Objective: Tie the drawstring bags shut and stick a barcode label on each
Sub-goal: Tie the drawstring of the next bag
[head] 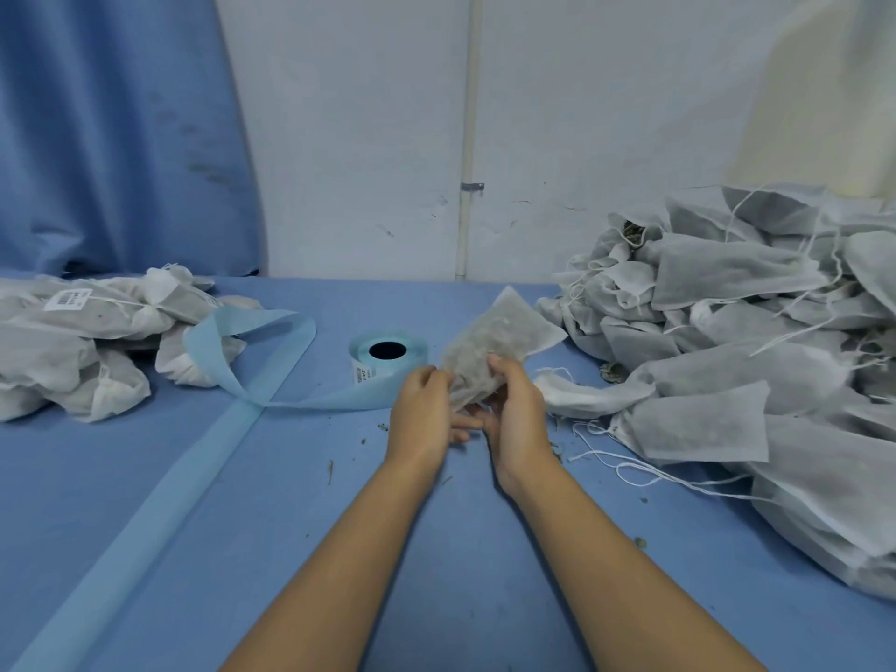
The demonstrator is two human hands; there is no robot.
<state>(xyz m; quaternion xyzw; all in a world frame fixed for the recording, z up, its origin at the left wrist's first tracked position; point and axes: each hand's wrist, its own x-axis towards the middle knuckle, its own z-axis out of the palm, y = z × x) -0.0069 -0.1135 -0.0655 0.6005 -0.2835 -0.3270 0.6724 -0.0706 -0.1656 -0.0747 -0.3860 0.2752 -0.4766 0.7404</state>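
Just above the middle of the table, a bag (502, 332) of pale non-woven cloth is held in both hands, its closed end pointing up and away to the right, its mouth end down between the palms. Dark, crumbly contents show faintly through the cloth. The left hand (419, 412) grips the bag's lower left edge with curled fingers. The right hand (518, 414) clamps the lower right side, thumb on top and fingers underneath. The two hands are close together, their fingertips nearly meeting under the bag. Whether the drawstring is pulled tight cannot be told, as the hands cover it.

Just beyond the left hand stands a roll (388, 352) of labels with a dark core hole, and one printed label shows on its side. A pale blue liner (252, 332) runs off the roll, loops to the left, crosses itself and trails toward the near left edge.

To the right lies the right pile (756, 351), a large heap of bags with loose white strings (625, 465) spilling onto the cloth. To the far left sits the left pile (77, 346), a smaller one, with a barcode label (68, 299) on its top bag.

Bits of dried plant matter (330, 470) lie scattered on the blue table (436, 550) near the wrists. Behind are a blue curtain (111, 128) and a white wall (349, 138) with a pipe (466, 138) running down it.
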